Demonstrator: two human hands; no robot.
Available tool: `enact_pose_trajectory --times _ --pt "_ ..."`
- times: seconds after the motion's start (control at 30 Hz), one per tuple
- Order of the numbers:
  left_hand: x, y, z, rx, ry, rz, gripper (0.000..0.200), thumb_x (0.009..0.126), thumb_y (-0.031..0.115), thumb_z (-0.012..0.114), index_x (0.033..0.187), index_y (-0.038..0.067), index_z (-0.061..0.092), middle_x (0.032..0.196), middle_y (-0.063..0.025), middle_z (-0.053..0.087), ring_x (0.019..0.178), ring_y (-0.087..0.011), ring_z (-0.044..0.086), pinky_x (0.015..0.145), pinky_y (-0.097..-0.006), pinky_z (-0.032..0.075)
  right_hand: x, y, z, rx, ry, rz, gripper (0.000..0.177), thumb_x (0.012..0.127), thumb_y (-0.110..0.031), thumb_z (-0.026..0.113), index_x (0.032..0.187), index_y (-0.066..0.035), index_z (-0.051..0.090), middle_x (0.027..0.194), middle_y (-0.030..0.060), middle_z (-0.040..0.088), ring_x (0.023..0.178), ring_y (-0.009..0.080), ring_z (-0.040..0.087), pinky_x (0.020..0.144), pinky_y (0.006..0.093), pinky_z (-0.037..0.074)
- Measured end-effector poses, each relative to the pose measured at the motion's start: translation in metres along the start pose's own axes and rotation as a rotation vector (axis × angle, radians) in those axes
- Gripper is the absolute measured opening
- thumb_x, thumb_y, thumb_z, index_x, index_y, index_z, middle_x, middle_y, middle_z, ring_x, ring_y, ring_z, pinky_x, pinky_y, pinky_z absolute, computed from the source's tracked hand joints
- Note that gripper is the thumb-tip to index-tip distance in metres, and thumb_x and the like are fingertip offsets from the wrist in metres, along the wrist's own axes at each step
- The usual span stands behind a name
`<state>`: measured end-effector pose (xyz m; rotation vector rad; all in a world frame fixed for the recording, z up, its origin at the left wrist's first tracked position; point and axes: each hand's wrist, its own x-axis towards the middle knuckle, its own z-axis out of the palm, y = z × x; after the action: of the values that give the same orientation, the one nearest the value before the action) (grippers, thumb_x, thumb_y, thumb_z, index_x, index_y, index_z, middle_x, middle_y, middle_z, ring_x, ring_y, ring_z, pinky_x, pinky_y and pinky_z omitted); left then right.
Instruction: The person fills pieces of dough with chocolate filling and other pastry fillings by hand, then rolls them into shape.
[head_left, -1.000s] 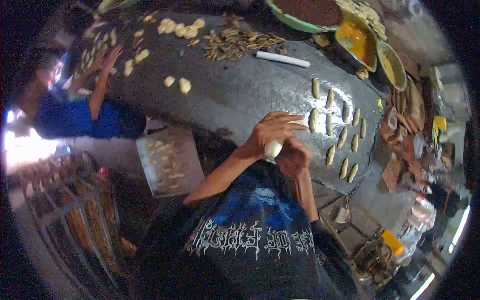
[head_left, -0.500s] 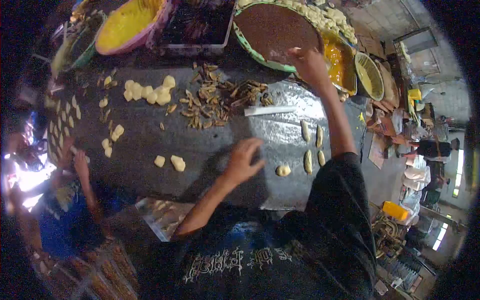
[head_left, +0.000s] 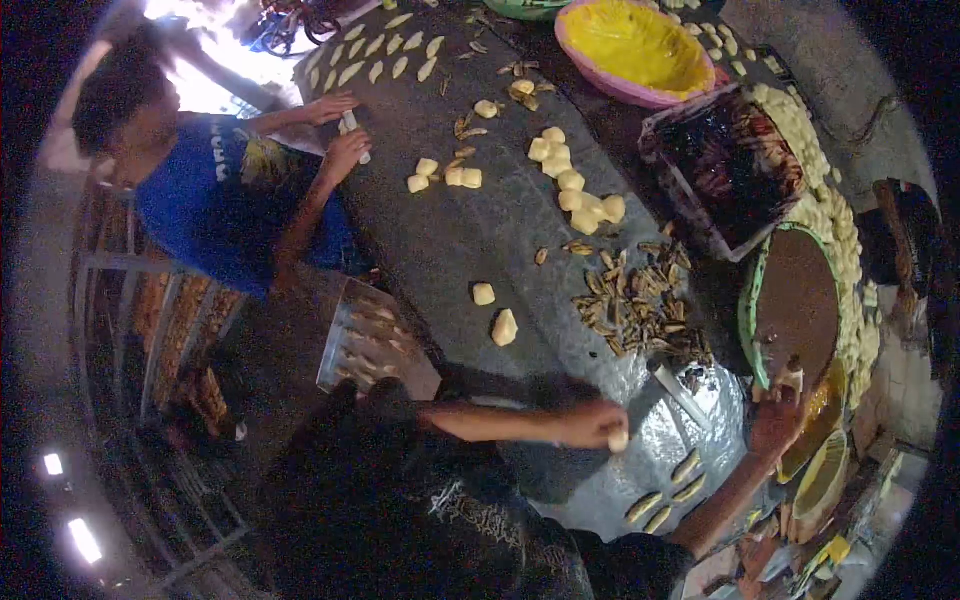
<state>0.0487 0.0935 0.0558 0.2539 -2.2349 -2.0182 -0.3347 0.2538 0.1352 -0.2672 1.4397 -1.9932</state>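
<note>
I see the left hand [head_left: 590, 425] low over the shiny part of the counter [head_left: 440, 240], its fingers closed around a small pale dough piece [head_left: 619, 440] that shows at the fingertips. The right hand [head_left: 775, 420] is stretched to the near rim of the round tray of brown filling [head_left: 800, 300]; I cannot tell if it is grasping something or is loose. Between both hands lies a white stick [head_left: 680, 395], and just below them a few shaped rolls [head_left: 665, 500] lie side by side. Farther away are a heap of brown scraps [head_left: 635, 300], dough lumps [head_left: 575, 190] and a yellow bowl [head_left: 640, 45]. Another person in a blue shirt [head_left: 215, 200] works at the far end of the counter.
</note>
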Motion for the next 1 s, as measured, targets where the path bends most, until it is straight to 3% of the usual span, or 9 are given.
enact_pose_trajectory --times 0.2,0.3,0.37,0.4,0.43,0.53,0.7,0.83,1.0 --pt "-0.069 0.052 -0.108 0.967 0.735 -0.424 0.058 0.095 0.037 0.069 0.136 0.0 0.052 0.115 -0.0171 0.068 0.105 -0.0335 0.067 0.091 -0.0435 0.053 -0.12 -0.006 0.116 0.42 0.118 0.028 0.045 0.104 -0.037 0.05 0.127 0.0 0.062 0.114 0.0184 0.07 0.092 0.0297 0.069 0.055 0.0315 0.059" --pt "-0.087 0.109 -0.075 0.505 0.601 -0.41 0.052 0.101 0.034 0.061 0.14 0.001 0.049 0.13 -0.0174 0.064 0.118 -0.0321 0.064 0.101 -0.0426 0.05 -0.174 0.017 0.135 0.564 -0.017 0.19 0.046 0.103 -0.042 0.048 0.129 -0.006 0.061 0.12 0.017 0.069 0.088 0.0352 0.071 0.06 0.0408 0.063" --pt "-0.085 0.126 -0.032 0.016 0.519 -0.193 0.053 0.103 0.04 0.058 0.135 -0.002 0.055 0.121 -0.0192 0.068 0.107 -0.027 0.068 0.092 -0.04 0.053 -0.227 0.005 0.204 0.683 0.232 0.377 0.046 0.099 -0.049 0.054 0.123 -0.009 0.062 0.083 0.0098 0.065 0.065 0.0245 0.059 0.055 0.0355 0.05" --pt "-0.083 0.131 -0.009 -0.231 0.454 -0.087 0.055 0.104 0.043 0.056 0.133 -0.004 0.058 0.117 -0.0201 0.069 0.101 -0.0245 0.07 0.088 -0.0386 0.054 -0.241 0.045 0.175 0.543 -0.257 0.287 0.058 0.099 -0.055 0.048 0.131 -0.008 0.057 0.079 0.0096 0.061 0.059 0.0233 0.055 0.052 0.0364 0.046" --pt "-0.085 0.146 0.011 -0.34 0.503 -0.095 0.047 0.108 0.037 0.05 0.122 -0.005 0.065 0.11 -0.0171 0.07 0.096 -0.0175 0.069 0.082 -0.0345 0.054 -0.265 0.049 0.192 0.422 -0.202 0.266 0.068 0.098 -0.061 0.043 0.134 -0.004 0.054 0.078 0.0103 0.061 0.056 0.0228 0.052 0.051 0.036 0.044" --pt "-0.094 0.233 0.021 -0.056 0.342 -0.587 0.041 0.109 0.032 0.049 0.116 -0.003 0.068 0.104 -0.013 0.07 0.091 -0.0152 0.067 0.078 -0.0316 0.053 -0.314 0.069 0.2 0.472 -0.271 0.229 0.066 0.1 -0.053 0.046 0.13 0.004 0.056 0.104 0.0153 0.068 0.072 0.0255 0.06 0.059 0.0376 0.049" --pt "-0.09 0.12 -0.019 -0.929 0.362 -0.331 0.032 0.108 0.028 0.051 0.118 0.001 0.066 0.106 -0.0071 0.069 0.093 -0.015 0.065 0.084 -0.0297 0.052 -0.297 0.106 0.219 0.125 -0.184 0.063 0.043 0.103 -0.036 0.056 0.122 0.002 0.061 0.092 0.0084 0.067 0.074 0.0205 0.065 0.072 0.0344 0.053" --pt "-0.043 0.107 -0.12 -1.22 0.386 -0.261 0.032 0.109 0.024 0.046 0.13 0.002 0.057 0.128 -0.0122 0.065 0.114 -0.022 0.064 0.1 -0.037 0.053 -0.236 0.129 0.307 -0.58 -0.045 -0.194 0.035 0.101 -0.027 0.06 0.117 0.004 0.061 0.097 0.0138 0.07 0.088 0.0243 0.069 0.076 0.0354 0.054" --pt "-0.037 0.106 -0.13 -1.504 0.197 0.01 0.033 0.11 0.02 0.039 0.133 0.002 0.055 0.131 -0.0134 0.064 0.121 -0.0247 0.063 0.098 -0.0382 0.057 -0.227 0.121 0.33 -0.631 -0.002 -0.418 0.034 0.095 -0.014 0.066 0.125 0.003 0.063 0.112 0.0177 0.071 0.098 0.026 0.069 0.086 0.0355 0.053"
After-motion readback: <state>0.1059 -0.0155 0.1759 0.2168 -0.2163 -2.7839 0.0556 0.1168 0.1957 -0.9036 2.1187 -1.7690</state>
